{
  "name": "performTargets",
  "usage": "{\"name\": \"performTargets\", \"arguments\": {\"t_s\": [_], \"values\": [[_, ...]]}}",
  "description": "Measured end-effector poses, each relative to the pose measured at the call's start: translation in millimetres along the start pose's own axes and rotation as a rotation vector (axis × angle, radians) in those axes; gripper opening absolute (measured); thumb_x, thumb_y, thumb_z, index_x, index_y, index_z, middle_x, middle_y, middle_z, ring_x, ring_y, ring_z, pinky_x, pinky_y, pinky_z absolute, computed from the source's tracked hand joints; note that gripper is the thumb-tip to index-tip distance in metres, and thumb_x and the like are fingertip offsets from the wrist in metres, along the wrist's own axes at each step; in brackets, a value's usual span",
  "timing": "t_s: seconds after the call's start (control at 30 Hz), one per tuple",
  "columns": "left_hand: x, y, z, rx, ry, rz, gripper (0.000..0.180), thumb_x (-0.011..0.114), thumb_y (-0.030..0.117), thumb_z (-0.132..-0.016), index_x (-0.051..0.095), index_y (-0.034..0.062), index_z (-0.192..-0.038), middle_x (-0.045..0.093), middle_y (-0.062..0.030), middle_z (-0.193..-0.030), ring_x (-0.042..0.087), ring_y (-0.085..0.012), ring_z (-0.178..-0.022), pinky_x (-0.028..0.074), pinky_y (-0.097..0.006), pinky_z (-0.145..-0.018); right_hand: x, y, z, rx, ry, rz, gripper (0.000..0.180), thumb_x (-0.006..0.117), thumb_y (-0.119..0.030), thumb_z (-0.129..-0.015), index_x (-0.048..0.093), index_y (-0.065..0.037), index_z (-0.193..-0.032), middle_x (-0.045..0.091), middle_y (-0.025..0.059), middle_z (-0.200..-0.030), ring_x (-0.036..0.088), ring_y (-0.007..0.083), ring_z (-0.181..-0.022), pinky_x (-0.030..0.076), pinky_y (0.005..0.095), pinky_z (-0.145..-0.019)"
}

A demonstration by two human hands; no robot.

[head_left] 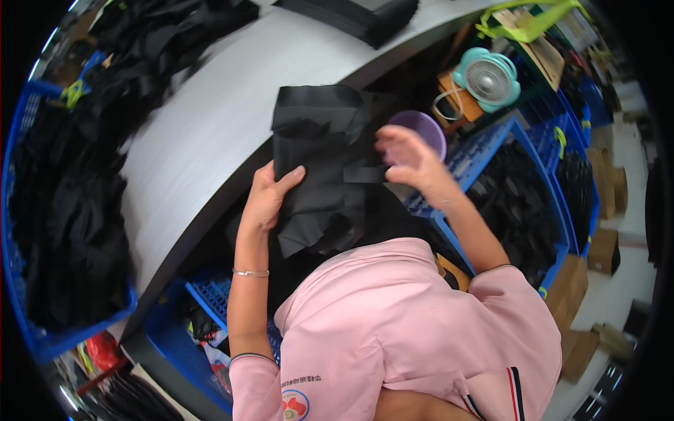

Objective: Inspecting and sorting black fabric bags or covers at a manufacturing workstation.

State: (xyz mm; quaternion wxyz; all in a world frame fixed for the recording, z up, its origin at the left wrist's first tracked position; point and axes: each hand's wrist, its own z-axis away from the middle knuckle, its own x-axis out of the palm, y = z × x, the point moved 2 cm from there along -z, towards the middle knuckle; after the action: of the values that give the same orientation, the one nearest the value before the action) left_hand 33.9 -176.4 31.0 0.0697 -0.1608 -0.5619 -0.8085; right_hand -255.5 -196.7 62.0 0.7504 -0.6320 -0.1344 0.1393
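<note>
My left hand (pixel 270 193) grips the left edge of a black fabric piece (pixel 309 158), thumb on top and fingers behind it. The piece hangs over the table's front edge in front of my body, its upper part folded or creased. A short black strap (pixel 365 175) sticks out from its right side. Close to the strap's end is my right hand (pixel 414 161), slightly blurred, with fingers and thumb apart. Whether the thumb touches the strap is hard to make out.
The white table (pixel 210 119) curves across the left, with black fabric (pixel 168 35) heaped on it. Blue crates (pixel 70 344) of black pieces stand at both sides. Beyond my right hand are a purple bin (pixel 428 130) and a teal fan (pixel 488 81). Cardboard boxes (pixel 569 288) line the right.
</note>
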Motion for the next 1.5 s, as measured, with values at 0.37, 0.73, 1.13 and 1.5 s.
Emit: {"name": "performTargets", "arguments": {"t_s": [0.37, 0.73, 1.13, 1.5], "values": [[104, 4, -5, 0.113, -0.176, -0.151, 0.055, 0.069, 0.001, -0.090, 0.050, -0.0019, -0.141, 0.058, -0.0141, -0.135, 0.060, -0.0164, -0.117, 0.050, -0.030, -0.099, -48, 69, 74, 0.298, 0.582, -0.622, 0.019, 0.073, -0.018, -0.085, 0.069, -0.014, -0.104, 0.069, -0.0008, -0.104, 0.059, 0.0151, -0.108, 0.036, 0.0456, -0.101], [131, 138, 134, 0.907, -0.578, -0.179, 0.011, 0.064, 0.018, -0.094, 0.068, 0.0088, -0.099, 0.068, -0.0072, -0.092, 0.069, -0.0257, -0.080, 0.059, -0.041, -0.073, -274, 205, 238, 0.460, 1.182, -0.342, 0.033, 0.082, -0.026, -0.084, 0.064, -0.013, -0.107, 0.067, -0.0003, -0.102, 0.064, 0.0159, -0.083, 0.048, 0.0328, -0.072], [149, 150, 175, 1.422, -0.401, 0.105, 0.041, 0.063, 0.016, -0.094, 0.058, 0.0195, -0.135, 0.047, 0.0078, -0.146, 0.047, -0.0206, -0.121, 0.055, -0.048, -0.081, -157, 87, 128, 0.144, 0.628, -0.439, 0.022, 0.068, -0.013, -0.092, 0.069, -0.001, -0.111, 0.072, 0.0053, -0.103, 0.068, 0.0130, -0.089, 0.053, 0.0271, -0.084], [107, -28, 7, -0.188, -0.285, 0.051, 0.057, 0.072, 0.028, -0.093, 0.053, -0.0062, -0.135, 0.062, -0.0138, -0.129, 0.060, -0.0177, -0.116, 0.046, -0.029, -0.101, -56, 25, 80, 0.148, 0.273, -0.381, 0.027, 0.068, -0.007, -0.089, 0.069, 0.001, -0.115, 0.072, 0.0065, -0.109, 0.068, 0.0133, -0.095, 0.052, 0.0277, -0.090]]}}
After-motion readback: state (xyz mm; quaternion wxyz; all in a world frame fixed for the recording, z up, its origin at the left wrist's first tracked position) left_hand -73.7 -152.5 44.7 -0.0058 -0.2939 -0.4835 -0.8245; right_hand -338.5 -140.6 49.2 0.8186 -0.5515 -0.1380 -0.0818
